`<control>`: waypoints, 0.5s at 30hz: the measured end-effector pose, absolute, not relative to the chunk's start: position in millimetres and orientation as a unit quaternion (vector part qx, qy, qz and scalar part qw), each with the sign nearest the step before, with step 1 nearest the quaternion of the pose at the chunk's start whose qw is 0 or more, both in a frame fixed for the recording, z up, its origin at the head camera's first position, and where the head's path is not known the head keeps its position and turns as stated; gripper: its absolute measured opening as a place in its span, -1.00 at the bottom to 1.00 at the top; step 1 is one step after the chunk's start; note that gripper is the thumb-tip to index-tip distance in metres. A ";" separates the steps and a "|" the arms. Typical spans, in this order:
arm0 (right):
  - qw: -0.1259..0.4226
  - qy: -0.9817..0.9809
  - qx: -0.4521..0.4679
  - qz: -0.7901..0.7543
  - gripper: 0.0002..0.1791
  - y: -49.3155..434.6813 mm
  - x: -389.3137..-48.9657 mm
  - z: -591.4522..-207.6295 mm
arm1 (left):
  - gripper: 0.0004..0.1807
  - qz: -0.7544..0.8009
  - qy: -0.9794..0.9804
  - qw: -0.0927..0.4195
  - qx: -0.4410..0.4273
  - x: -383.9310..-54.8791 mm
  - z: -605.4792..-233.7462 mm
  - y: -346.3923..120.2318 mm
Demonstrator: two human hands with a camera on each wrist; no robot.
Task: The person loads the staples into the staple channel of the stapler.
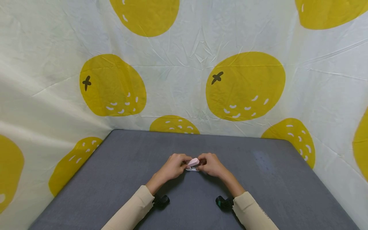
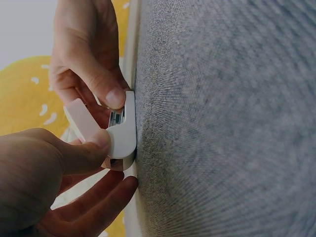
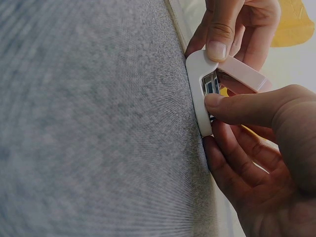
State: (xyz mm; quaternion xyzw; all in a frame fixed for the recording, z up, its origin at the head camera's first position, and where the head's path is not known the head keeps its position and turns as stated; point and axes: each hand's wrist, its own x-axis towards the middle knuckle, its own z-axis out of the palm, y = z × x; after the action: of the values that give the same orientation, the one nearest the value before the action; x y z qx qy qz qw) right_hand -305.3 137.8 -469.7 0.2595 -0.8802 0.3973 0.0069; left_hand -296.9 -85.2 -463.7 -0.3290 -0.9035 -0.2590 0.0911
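Observation:
A small stapler with a white base and a pink top arm stands on the grey table between both hands. Its pink arm is swung up at an angle, baring the metal staple magazine. My left hand pinches the rounded hinge end of the white body, thumb on the near side and fingers behind. At the other end, my right hand grips the stapler, its thumb pressing at the magazine and its fingers on the far side.
The grey table spreads around both hands. A white cloth printed with large yellow fruit hangs behind and beside it. Black wrist devices show below both cream sleeves.

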 end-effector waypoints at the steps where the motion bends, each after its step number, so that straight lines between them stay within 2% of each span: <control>1: 0.007 -0.880 0.260 0.398 -0.78 137.8 -305.2 -469.6 | -0.76 -0.260 -0.903 0.091 -0.330 -296.7 -463.6 -85.2; 15: 0.008 -0.882 0.258 0.394 -0.79 137.0 -304.9 -469.9 | -0.76 -0.261 -0.900 0.098 -0.335 -294.4 -462.4 -85.6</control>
State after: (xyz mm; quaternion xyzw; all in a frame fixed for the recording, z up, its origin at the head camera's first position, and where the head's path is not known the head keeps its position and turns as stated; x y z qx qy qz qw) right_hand -304.9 137.0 -469.9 0.2584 -0.8820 0.3939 0.0077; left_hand -294.4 -85.6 -462.4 -0.3346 -0.9001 -0.2611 0.0981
